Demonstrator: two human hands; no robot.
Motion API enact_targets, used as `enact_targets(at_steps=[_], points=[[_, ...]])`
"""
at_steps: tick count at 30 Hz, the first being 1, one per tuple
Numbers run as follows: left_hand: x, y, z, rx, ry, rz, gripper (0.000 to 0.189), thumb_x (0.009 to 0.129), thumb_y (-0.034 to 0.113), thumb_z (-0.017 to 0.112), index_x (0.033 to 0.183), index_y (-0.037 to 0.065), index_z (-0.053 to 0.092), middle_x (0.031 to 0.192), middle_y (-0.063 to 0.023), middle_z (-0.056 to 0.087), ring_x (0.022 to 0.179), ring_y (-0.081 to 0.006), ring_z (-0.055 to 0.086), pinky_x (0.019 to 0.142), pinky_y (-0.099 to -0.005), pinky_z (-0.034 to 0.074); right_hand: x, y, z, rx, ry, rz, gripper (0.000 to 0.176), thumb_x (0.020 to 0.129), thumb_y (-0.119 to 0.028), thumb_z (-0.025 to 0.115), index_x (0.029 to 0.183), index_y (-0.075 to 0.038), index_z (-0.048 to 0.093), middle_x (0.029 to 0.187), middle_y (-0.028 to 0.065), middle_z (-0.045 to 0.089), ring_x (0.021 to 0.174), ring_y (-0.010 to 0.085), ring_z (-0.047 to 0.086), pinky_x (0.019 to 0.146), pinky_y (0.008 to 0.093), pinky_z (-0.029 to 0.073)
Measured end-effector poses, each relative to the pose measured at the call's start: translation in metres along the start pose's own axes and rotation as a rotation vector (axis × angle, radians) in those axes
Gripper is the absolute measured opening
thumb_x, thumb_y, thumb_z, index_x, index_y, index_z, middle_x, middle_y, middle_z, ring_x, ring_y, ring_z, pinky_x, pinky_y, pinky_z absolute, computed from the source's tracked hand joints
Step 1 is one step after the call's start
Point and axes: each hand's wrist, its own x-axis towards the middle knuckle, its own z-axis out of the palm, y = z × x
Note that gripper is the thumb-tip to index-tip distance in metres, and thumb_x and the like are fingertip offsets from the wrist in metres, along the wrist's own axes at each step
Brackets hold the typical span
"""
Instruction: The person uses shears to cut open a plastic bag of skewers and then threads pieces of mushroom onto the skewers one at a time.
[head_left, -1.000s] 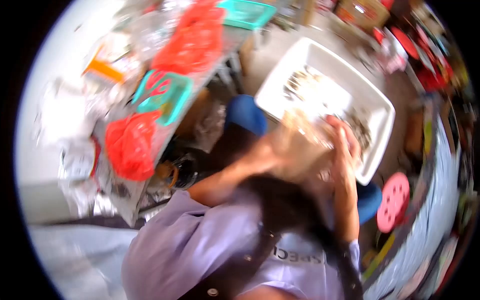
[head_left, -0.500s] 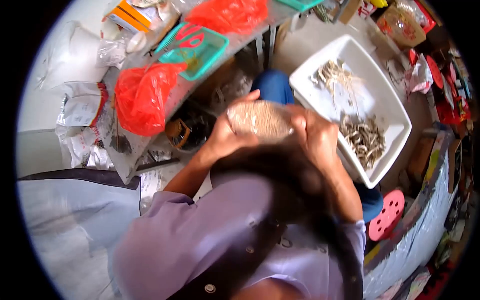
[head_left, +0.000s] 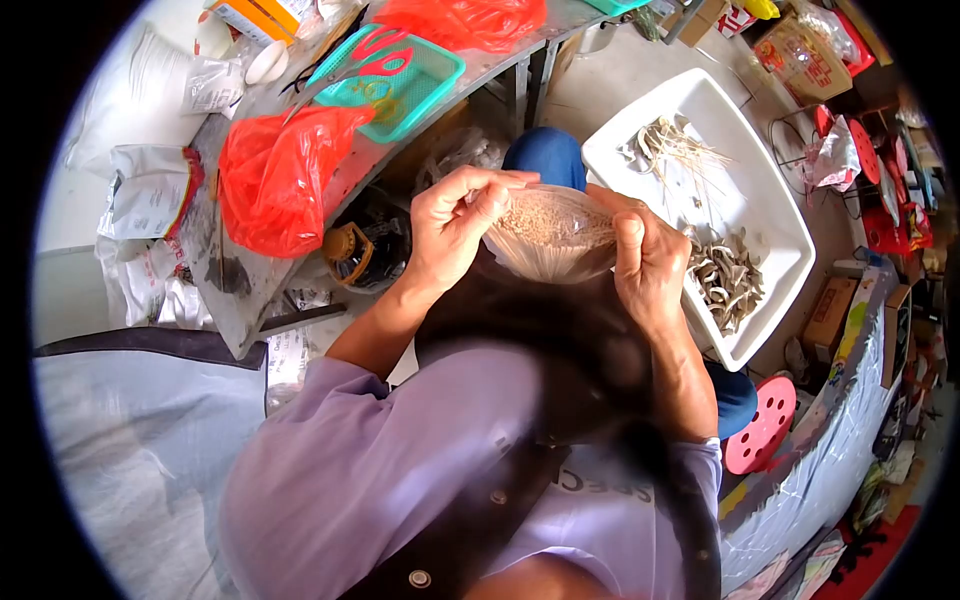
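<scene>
Both of my hands hold a clear plastic bag (head_left: 553, 232) filled with small pale brown bits, in front of my chest. My left hand (head_left: 455, 225) pinches the bag's top edge on its left side. My right hand (head_left: 648, 262) grips the bag's right side with the thumb on top. Just to the right, a white rectangular tray (head_left: 780, 215) rests on my lap, holding thin pale sticks at its far end and a heap of small dried fish near my right hand.
A table (head_left: 235, 320) on the left carries red plastic bags (head_left: 275, 175), a teal basket (head_left: 400, 85) with red-handled scissors, packets and a box. A pink stool (head_left: 762, 440) stands at the lower right. Boxes and clutter line the floor at the far right.
The bag has shifted slightly right and its top is now spread between both hands; my left hand moved from cupping its side to pinching the top edge. The view is steadier.
</scene>
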Motion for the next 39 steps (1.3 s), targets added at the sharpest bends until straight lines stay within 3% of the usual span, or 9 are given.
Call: enact_targets(at_steps=[6, 10, 11, 18, 22, 26, 30, 35, 39], points=[[0.003, 0.040, 0.004, 0.090, 0.022, 0.312, 0.009, 0.088, -0.008, 0.053, 0.090, -0.004, 0.061, 0.101, -0.0172, 0.067, 0.094, -0.0231, 0.066, 0.082, -0.0307, 0.052, 0.001, -0.021, -0.015, -0.111, -0.012, -0.370, 0.037, 0.091, -0.032, 0.058, 0.105, 0.002, 0.064, 0.093, 0.0168, 0.068, 0.081, 0.0298, 0.068, 0.073, 0.0354, 0.053], [0.012, 0.031, 0.005, 0.039, 0.018, 0.167, 0.008, 0.093, 0.001, 0.051, 0.085, -0.001, 0.054, 0.085, -0.0149, 0.063, 0.083, -0.0237, 0.062, 0.079, -0.0359, 0.050, 0.010, -0.035, -0.019, 0.004, -0.129, -0.054, 0.066, 0.075, -0.047, 0.071, 0.119, 0.000, 0.058, 0.094, 0.0159, 0.068, 0.084, 0.0303, 0.067, 0.075, 0.0365, 0.053], [0.009, 0.022, 0.004, 0.072, 0.056, -0.013, 0.011, 0.093, 0.001, 0.049, 0.084, 0.000, 0.054, 0.084, -0.0140, 0.063, 0.082, -0.0219, 0.062, 0.078, -0.0339, 0.049, 0.009, -0.029, -0.016, -0.276, -0.205, -0.145, 0.060, 0.076, -0.040, 0.072, 0.120, -0.002, 0.058, 0.090, 0.0139, 0.067, 0.078, 0.0286, 0.067, 0.068, 0.0368, 0.053], [0.019, 0.042, 0.008, -0.079, -0.058, 0.177, 0.013, 0.094, -0.002, 0.048, 0.082, 0.001, 0.053, 0.083, -0.0086, 0.062, 0.069, -0.0080, 0.055, 0.060, -0.0205, 0.044, 0.016, -0.054, -0.021, -0.337, -0.017, -0.332, 0.019, 0.075, -0.011, 0.072, 0.091, -0.006, 0.063, 0.064, 0.0026, 0.059, 0.052, 0.0178, 0.059, 0.047, 0.0297, 0.046], [0.042, 0.064, 0.002, 0.059, -0.280, 0.391, 0.014, 0.091, 0.004, 0.052, 0.078, 0.001, 0.055, 0.081, -0.0102, 0.062, 0.073, -0.0169, 0.059, 0.068, -0.0278, 0.047, 0.013, -0.077, -0.030, -0.307, -0.083, -0.345, 0.015, 0.078, -0.017, 0.071, 0.082, -0.008, 0.060, 0.061, 0.0036, 0.057, 0.052, 0.0198, 0.059, 0.045, 0.0316, 0.045], [0.040, 0.012, -0.005, 0.075, -0.475, 0.044, 0.010, 0.088, 0.005, 0.056, 0.079, 0.001, 0.057, 0.079, -0.0054, 0.060, 0.075, -0.0137, 0.056, 0.071, -0.0267, 0.045, 0.007, -0.060, -0.015, -0.478, -0.314, -0.136, 0.032, 0.083, -0.040, 0.063, 0.075, -0.011, 0.053, 0.064, 0.0065, 0.060, 0.055, 0.0238, 0.062, 0.045, 0.0354, 0.046], [0.039, 0.016, -0.003, 0.001, -0.457, 0.017, 0.034, 0.096, 0.028, 0.055, 0.073, 0.002, 0.053, 0.078, -0.0089, 0.059, 0.074, -0.0174, 0.058, 0.067, -0.0293, 0.046, 0.010, -0.052, -0.007, -0.426, -0.276, -0.207, 0.035, 0.082, -0.046, 0.063, 0.083, -0.011, 0.058, 0.065, 0.0054, 0.061, 0.056, 0.0248, 0.062, 0.047, 0.0364, 0.046], [0.026, 0.046, -0.010, -0.187, -0.337, 0.116, 0.034, 0.095, 0.026, 0.055, 0.070, 0.003, 0.053, 0.070, -0.0092, 0.061, 0.073, -0.0222, 0.059, 0.067, -0.0326, 0.048, 0.068, -0.033, -0.007, -0.209, -0.319, 0.062, 0.021, 0.086, -0.030, 0.065, 0.095, -0.011, 0.064, 0.067, 0.0104, 0.064, 0.058, 0.0297, 0.063, 0.051, 0.0364, 0.047], [0.014, 0.073, -0.016, -0.239, -0.335, 0.100, 0.029, 0.096, 0.021, 0.053, 0.074, 0.002, 0.054, 0.075, -0.0118, 0.065, 0.074, -0.0254, 0.065, 0.068, -0.0353, 0.050, 0.136, -0.034, 0.039, -0.173, -0.430, -0.069, 0.024, 0.087, -0.025, 0.062, 0.104, -0.009, 0.062, 0.075, 0.0136, 0.065, 0.072, 0.0309, 0.065, 0.063, 0.0413, 0.050]])
